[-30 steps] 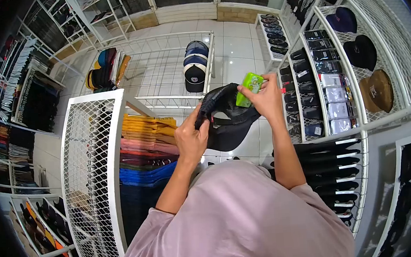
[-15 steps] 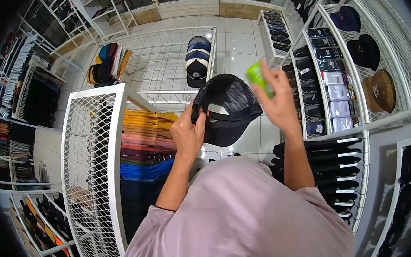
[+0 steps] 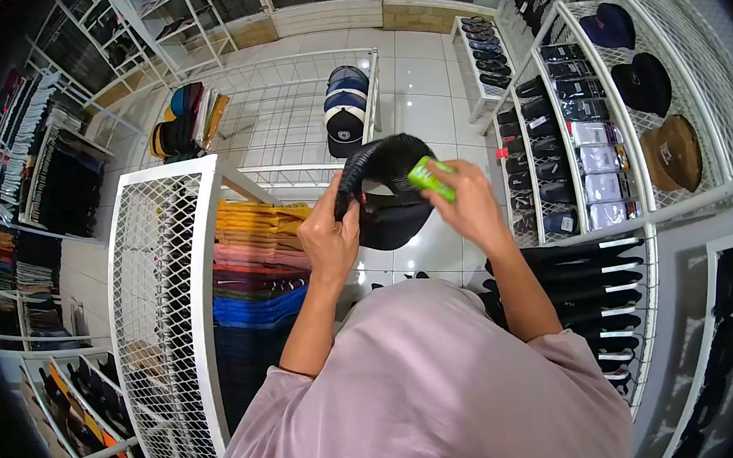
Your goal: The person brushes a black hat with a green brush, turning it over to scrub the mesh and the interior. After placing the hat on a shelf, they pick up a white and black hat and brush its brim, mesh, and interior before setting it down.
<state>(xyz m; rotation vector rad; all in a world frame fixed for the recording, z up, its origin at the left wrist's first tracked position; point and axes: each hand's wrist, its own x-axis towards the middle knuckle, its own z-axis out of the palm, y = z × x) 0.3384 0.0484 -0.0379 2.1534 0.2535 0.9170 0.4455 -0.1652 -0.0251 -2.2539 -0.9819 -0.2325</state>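
A black cap with a mesh back is held tilted in front of me, its opening turned toward me. My left hand is closed on its left edge, thumb at the rim and fingers behind. My right hand grips a small bright green block with pale marks on it; its exact kind I cannot tell. The green block overlaps the right side of the cap's mesh in this view.
Folded garments fill a white mesh rack on my left. Several caps line the low white wire table ahead. To the right, shelves hold packaged goods and bucket hats, with black garments below.
My right hand has swung left and slightly down, bringing the green block from beside the cap to over its mesh. The cap has turned in my left hand.
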